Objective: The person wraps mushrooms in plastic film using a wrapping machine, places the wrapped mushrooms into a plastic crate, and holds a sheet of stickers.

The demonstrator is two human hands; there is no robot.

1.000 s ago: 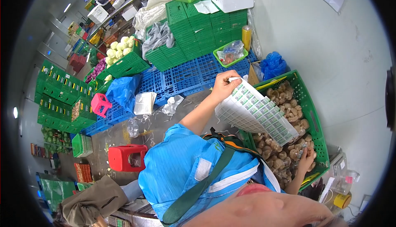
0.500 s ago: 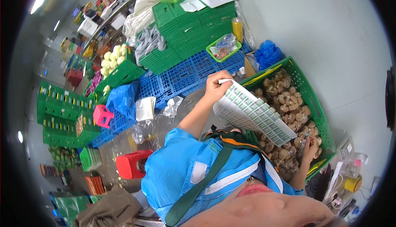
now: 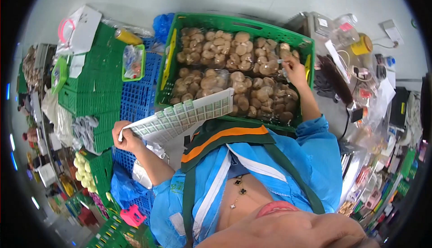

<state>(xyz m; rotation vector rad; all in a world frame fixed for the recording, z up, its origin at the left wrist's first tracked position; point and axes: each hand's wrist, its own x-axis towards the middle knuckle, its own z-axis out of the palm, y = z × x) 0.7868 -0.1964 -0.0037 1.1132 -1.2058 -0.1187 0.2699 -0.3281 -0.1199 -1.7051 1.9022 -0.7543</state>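
My left hand (image 3: 128,137) is closed on one end of a sheet of small green-and-white labels (image 3: 189,113), which slants over the near left edge of a green crate (image 3: 243,22). Clear bags of brown mushrooms (image 3: 240,52) fill the crate in two rows. Over the crate's right part is my right hand (image 3: 293,70), its fingers pinched at a small pale piece beside the mushroom bags; what that piece is cannot be made out.
Stacked green crates (image 3: 101,77) stand on a blue pallet (image 3: 135,97) at the left, with a small green basket (image 3: 133,63). Jars, a yellow-labelled tub (image 3: 361,44) and a dark brush (image 3: 335,79) lie at the right. A blue bag (image 3: 163,25) touches the crate's corner.
The view has turned, so the crate now lies straight ahead. My right hand has shifted to the crate's far right part; my left hand still holds the label sheet.
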